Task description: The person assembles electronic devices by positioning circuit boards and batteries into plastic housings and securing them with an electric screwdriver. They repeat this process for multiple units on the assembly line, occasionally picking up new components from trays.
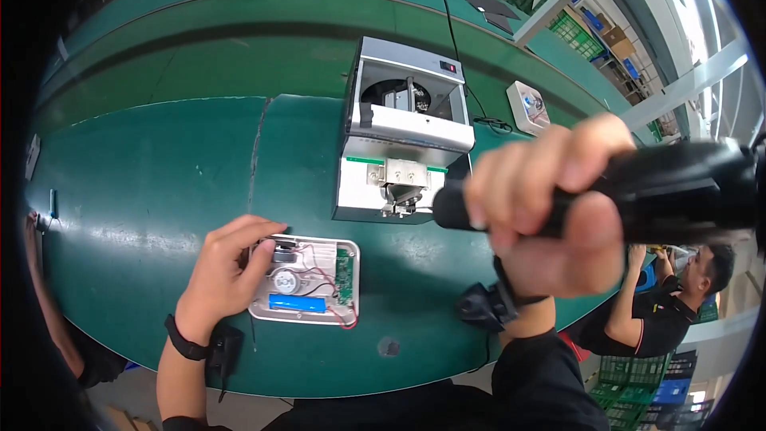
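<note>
My right hand (550,199) is wrapped around a black electric screwdriver (686,191), held up close to the camera and slightly blurred. Its front end points left, toward the metal outlet (403,179) of a grey screw feeder (411,129); I cannot tell if the tip touches it. My left hand (227,271) grips the upper left corner of an open white plastic housing (319,239) lying on the bench. Inside the housing are a blue cylindrical battery (297,303), a round motor (285,280), red and black wires, and a green circuit board (345,275). My left fingers partly cover that corner.
Another white housing (528,108) sits behind the screw feeder on the green bench (175,168). A black cable (451,24) hangs down near the feeder. A co-worker (670,303) sits at the right, and another person's arm (52,303) shows at the left edge.
</note>
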The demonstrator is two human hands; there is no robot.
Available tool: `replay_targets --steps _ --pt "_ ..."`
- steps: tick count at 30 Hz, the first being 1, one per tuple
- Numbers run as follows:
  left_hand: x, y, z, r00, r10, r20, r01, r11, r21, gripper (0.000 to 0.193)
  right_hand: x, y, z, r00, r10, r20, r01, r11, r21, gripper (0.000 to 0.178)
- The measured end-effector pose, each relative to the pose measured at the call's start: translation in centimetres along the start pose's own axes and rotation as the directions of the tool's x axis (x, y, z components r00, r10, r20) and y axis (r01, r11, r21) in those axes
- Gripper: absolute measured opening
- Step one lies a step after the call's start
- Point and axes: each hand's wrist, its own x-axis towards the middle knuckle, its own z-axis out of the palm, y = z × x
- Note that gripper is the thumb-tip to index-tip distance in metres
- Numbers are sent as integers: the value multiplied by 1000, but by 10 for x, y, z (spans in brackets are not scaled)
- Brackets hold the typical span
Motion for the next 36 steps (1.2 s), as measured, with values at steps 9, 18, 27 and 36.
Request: replay_targets --steps 9,18,27,36 --pt "-2 -2 14 998 26 -51 -26 1000 -13 20 -16 21 3 959 278 53 -277 961 -16 30" --pt "-5 -2 13 999 -29 -22 28 999 -28 20 -4 11 11 995 92 -24 -94 991 -95 31" --pt "-2 -3 14 999 19 -34 -19 1000 3 20 -17 2 19 948 305 87 -306 952 0 36" --pt "-4 -5 16 997 17 -74 -18 1000 -15 21 -41 35 33 910 405 83 -414 892 181 34"
